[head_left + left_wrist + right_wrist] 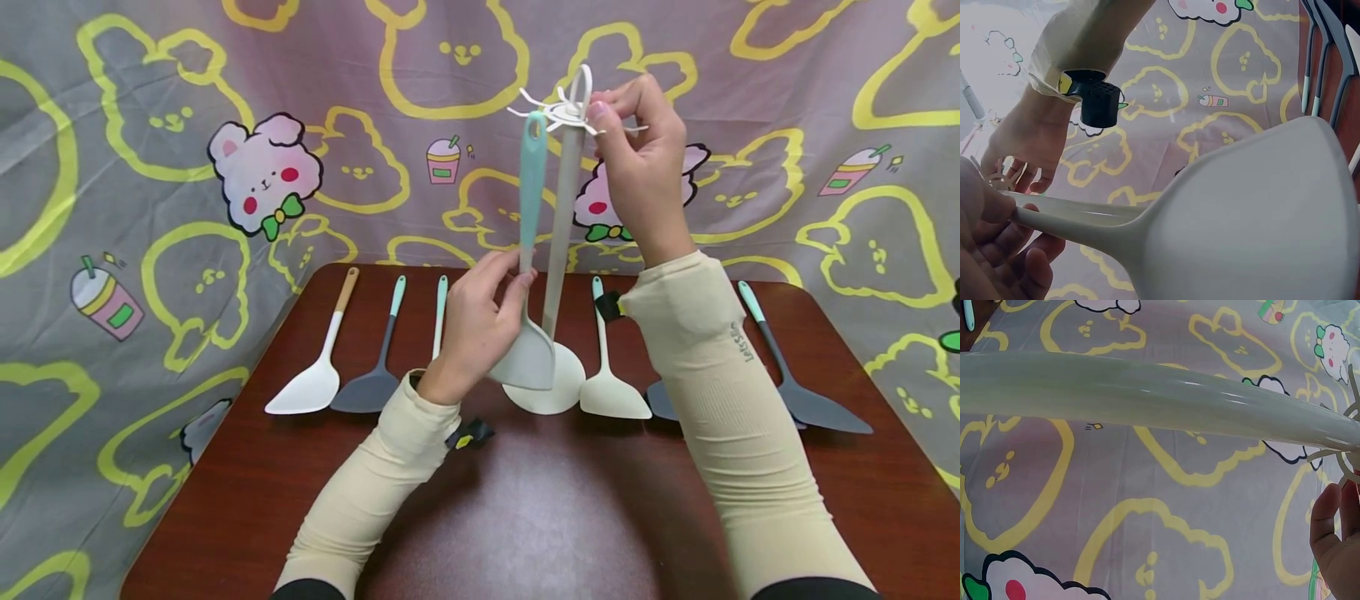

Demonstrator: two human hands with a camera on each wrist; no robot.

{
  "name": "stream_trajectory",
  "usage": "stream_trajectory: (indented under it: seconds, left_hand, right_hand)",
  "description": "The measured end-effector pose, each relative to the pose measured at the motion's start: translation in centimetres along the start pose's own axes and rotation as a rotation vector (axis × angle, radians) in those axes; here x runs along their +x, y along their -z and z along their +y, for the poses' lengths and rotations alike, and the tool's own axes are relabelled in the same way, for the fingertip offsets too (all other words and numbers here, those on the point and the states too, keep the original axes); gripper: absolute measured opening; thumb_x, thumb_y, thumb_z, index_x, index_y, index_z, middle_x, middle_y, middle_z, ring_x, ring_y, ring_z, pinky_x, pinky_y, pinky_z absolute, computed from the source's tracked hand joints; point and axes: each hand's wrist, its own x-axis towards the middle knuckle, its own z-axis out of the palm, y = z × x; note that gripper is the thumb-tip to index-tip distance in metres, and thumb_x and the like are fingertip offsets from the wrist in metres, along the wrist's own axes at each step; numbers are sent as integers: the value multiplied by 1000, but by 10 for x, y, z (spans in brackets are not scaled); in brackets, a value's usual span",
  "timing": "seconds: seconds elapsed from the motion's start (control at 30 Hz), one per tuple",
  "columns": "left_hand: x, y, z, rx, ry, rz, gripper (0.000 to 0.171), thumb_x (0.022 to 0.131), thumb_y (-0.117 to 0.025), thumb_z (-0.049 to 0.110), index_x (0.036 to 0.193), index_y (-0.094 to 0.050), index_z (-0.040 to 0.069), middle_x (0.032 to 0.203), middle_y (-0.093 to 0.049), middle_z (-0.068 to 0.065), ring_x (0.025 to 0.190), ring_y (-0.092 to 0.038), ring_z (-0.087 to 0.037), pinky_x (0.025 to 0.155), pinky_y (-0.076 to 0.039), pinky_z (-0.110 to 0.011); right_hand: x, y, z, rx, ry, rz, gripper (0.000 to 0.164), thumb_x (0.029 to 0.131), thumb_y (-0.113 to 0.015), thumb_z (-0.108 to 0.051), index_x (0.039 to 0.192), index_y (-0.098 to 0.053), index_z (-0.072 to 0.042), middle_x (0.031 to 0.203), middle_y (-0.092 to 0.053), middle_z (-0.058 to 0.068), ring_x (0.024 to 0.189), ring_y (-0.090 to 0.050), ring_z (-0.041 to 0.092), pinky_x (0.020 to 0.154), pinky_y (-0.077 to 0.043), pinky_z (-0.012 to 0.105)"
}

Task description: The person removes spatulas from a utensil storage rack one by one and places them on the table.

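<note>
My left hand (480, 321) grips the lower shaft of a spatula with a mint handle and pale grey blade (528, 358). It is held upright, its handle hole beside the hooks of a white utensil stand (566, 192). My right hand (648, 158) pinches the stand's hooked top near its loop. Whether a hook passes through the hole cannot be told. In the left wrist view, the spatula blade (1254, 212) fills the right side, and the right hand (1029, 137) appears behind. The right wrist view shows the stand's pole (1147, 397) and my fingers at the hooks.
On the brown table (525, 508), spatulas lie in a row: a white one with a wooden handle (311, 383), a dark grey one (371, 387), a cream one (611, 396) and another dark one (817, 404). A patterned curtain (450, 217) stands behind.
</note>
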Motion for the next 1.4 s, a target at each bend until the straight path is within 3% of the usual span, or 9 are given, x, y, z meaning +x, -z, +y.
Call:
stream_trajectory:
  seconds: [0.43, 0.67, 0.97, 1.3, 1.4]
  left_hand:
    - [-3, 16, -1, -2, 26, -29, 15, 92, -66, 9, 104, -72, 2, 85, -69, -8, 71, -62, -14, 59, -47, -28]
    - [1, 30, -9, 92, 66, -84, 11, 93, -67, 10, 98, -71, 1, 80, -66, -9, 68, -56, -17, 59, -41, -24]
    - [23, 37, -28, 213, 206, -272, 13, 94, -63, 13, 98, -72, 5, 82, -71, -7, 53, -45, -15, 54, -37, -26]
    - [40, 27, -59, 271, 428, -497, 18, 98, -57, 18, 98, -72, 8, 75, -64, -7, 52, -39, -14, 51, -32, -25]
    - [44, 23, -68, 266, 477, -538, 18, 98, -57, 18, 95, -73, 8, 73, -64, -6, 53, -44, -14, 51, -34, -24]
  right_hand:
    - [-1, 2, 1, -5, 10, -12, 28, 96, -54, -9, 78, -53, -30, 94, -61, -12, 74, -56, 12, 65, -48, 24]
    - [-1, 4, 1, -3, 8, -8, 29, 96, -54, -9, 77, -52, -30, 94, -61, -12, 78, -58, 13, 65, -48, 24]
    - [0, 3, 0, 3, -10, 14, 29, 95, -56, -9, 75, -52, -29, 93, -62, -10, 82, -59, 17, 63, -46, 24]
    - [0, 3, 0, -8, -15, 14, 30, 95, -56, -8, 74, -52, -30, 94, -63, -11, 80, -59, 13, 64, -46, 24]
    - [0, 3, 0, -7, -6, 2, 30, 96, -55, -8, 75, -52, -30, 94, -63, -11, 78, -59, 12, 64, -45, 24]
